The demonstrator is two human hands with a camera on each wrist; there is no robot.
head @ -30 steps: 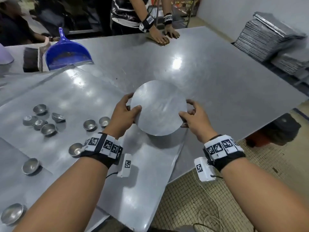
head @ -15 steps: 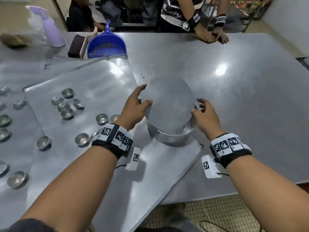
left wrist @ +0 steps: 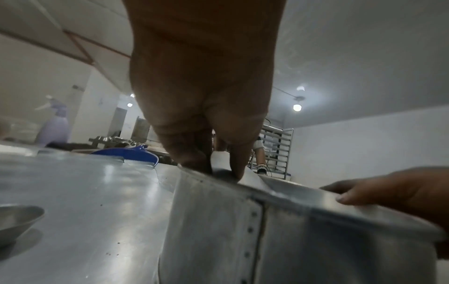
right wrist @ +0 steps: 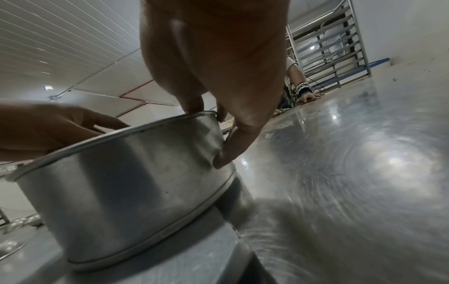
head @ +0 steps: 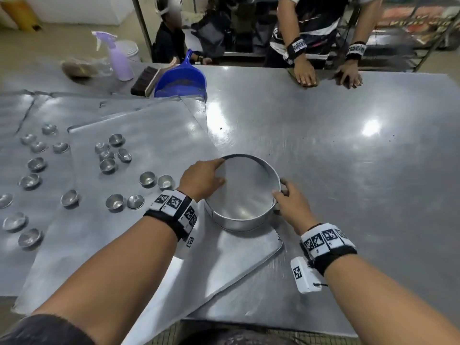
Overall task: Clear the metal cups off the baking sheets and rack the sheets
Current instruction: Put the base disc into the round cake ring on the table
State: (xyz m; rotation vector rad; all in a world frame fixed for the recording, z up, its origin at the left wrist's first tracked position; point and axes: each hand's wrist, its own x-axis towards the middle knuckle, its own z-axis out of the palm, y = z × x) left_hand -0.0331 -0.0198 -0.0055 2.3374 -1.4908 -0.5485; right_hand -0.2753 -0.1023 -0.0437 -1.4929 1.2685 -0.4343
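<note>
A round metal pan (head: pixel 236 224) stands open side up on the near right corner of a baking sheet (head: pixel 149 245). My left hand (head: pixel 204 178) pinches its left rim, thumb inside. My right hand (head: pixel 291 202) holds the right rim, fingers against the outer wall (right wrist: pixel 121 182). Several small metal cups (head: pixel 114 202) lie scattered on this sheet, and more on another sheet (head: pixel 15 257) further left. One cup (left wrist: pixel 17 217) shows at the lower left of the left wrist view.
A blue dustpan (head: pixel 180 80), a brush (head: pixel 144 82) and a lilac spray bottle (head: pixel 119 58) sit at the far left of the steel table (head: pixel 348 158). Another person's hands (head: pixel 305 75) rest on the far edge. A metal rack (right wrist: pixel 328 44) stands behind them.
The pan was held with its flat bottom toward me; both hands have turned it over and lowered it, and it now stands open side up on the sheet's corner.
</note>
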